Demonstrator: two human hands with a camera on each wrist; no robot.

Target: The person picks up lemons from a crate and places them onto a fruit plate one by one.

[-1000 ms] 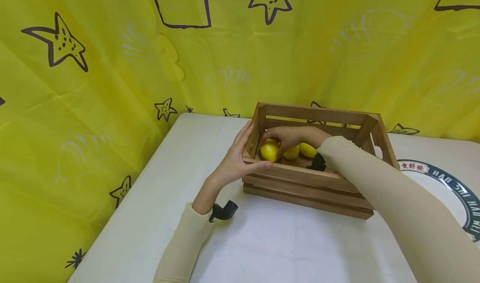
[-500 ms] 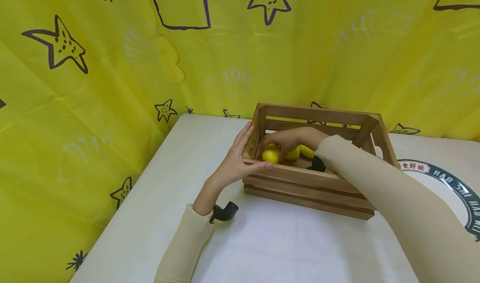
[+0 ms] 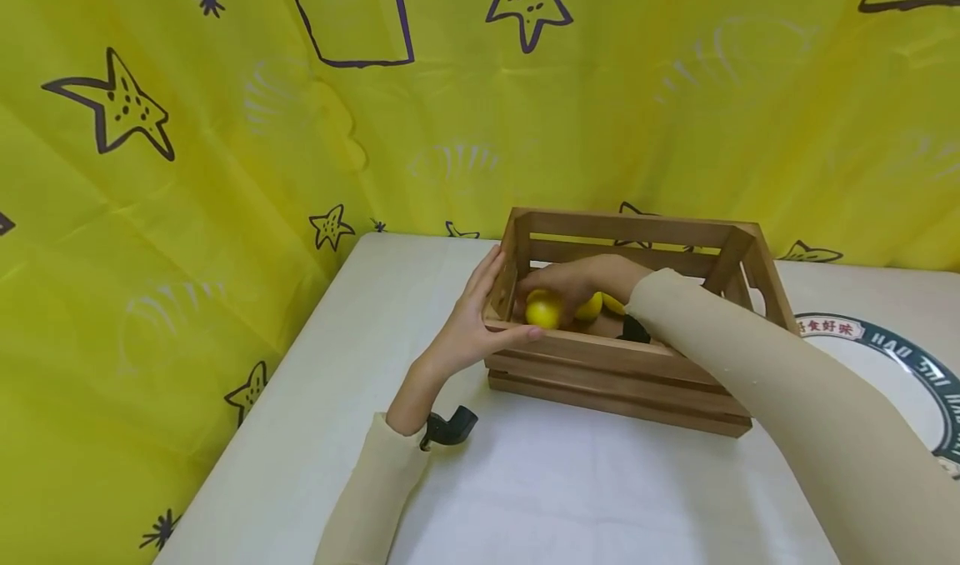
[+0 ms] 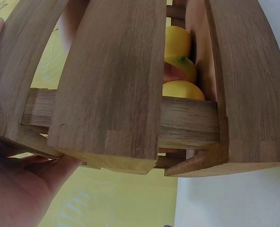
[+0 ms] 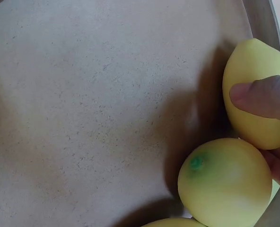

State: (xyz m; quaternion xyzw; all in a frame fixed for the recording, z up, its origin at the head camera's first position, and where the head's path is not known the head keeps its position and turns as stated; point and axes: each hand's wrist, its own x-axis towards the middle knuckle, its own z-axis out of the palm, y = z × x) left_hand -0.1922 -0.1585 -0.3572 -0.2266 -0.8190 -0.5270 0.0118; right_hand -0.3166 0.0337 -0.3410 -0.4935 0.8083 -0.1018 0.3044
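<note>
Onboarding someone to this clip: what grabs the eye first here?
The wooden crate on the white table, set against a loud yellow star-print curtain. The right hand reaches into the crate and grips one of the lemons at its left end, fingers curled over it. The left hand rests flat against the crate's left end.

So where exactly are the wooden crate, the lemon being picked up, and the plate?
wooden crate [image 3: 615,363], head view, on its near front slat.
lemon [image 3: 543,312], head view, on its bare yellow side below the fingers.
plate [image 3: 911,365], head view, on its dark lettered rim.
</note>
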